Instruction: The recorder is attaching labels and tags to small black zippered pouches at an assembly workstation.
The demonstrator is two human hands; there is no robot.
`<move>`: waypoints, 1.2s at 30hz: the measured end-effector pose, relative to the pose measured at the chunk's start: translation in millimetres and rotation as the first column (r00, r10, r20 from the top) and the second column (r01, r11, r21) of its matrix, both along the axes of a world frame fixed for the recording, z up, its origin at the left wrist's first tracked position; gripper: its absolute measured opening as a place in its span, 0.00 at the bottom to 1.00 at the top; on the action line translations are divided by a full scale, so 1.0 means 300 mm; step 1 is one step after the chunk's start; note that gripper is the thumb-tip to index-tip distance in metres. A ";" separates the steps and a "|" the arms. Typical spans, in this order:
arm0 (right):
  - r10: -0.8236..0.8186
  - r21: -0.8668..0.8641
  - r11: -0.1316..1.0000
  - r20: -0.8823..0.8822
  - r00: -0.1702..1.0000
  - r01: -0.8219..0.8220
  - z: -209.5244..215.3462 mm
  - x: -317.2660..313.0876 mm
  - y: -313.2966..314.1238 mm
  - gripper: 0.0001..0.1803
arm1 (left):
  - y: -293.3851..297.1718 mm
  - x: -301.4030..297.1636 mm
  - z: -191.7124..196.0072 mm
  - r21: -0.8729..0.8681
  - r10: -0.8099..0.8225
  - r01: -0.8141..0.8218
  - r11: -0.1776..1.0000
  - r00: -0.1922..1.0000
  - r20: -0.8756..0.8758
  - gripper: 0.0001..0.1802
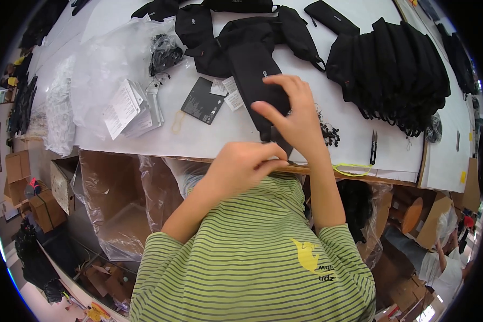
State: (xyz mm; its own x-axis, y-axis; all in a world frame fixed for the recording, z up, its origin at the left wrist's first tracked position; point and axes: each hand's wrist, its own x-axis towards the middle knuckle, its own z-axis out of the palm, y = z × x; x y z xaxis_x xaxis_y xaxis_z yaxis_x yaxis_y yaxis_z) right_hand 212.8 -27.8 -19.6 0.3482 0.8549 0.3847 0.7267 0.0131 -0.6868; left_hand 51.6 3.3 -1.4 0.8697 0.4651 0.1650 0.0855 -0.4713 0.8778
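Observation:
A long black zip pouch (258, 80) lies lengthwise in front of me, its near end close to the table edge. My left hand (239, 169) is at that end, thumb and forefinger pinched together; what they grip is too small to make out. Above the pouch's near right side, my right hand (297, 118) is raised with thumb and fingers apart, holding nothing that I can see. Left of the pouch lie a black printed card (203, 101) and white paper labels (232, 94). Small black cord pulls (330, 134) are heaped beyond my right wrist.
Several black pouches (394, 70) stand stacked at right, and more black pouches (194, 26) lie at the back. Black thread snips (373, 147) and a yellow-green loop (353, 170) are near the front edge. Plastic bags (112, 64) and white tags (126, 110) lie left; an open carton (112, 193) is below.

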 end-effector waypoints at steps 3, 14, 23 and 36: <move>-0.024 -0.211 0.975 0.198 0.980 0.067 -0.085 -0.010 0.036 0.28 | -0.028 0.025 0.012 0.115 -0.062 0.060 0.992 0.998 0.013 0.05; -0.099 -0.194 0.979 -0.203 0.974 0.059 0.128 0.018 -0.080 0.12 | 0.171 -0.001 -0.019 0.616 0.170 -0.192 0.764 0.981 0.094 0.18; 0.126 -0.239 0.957 -0.179 0.976 -0.167 0.220 0.000 -0.125 0.09 | 0.194 -0.041 0.025 0.715 -0.109 -0.100 0.692 0.965 0.240 0.16; 0.195 -0.214 0.950 -0.171 0.966 -0.230 0.229 -0.018 -0.137 0.09 | 0.162 -0.049 0.046 0.606 -0.144 0.021 0.795 0.978 0.154 0.19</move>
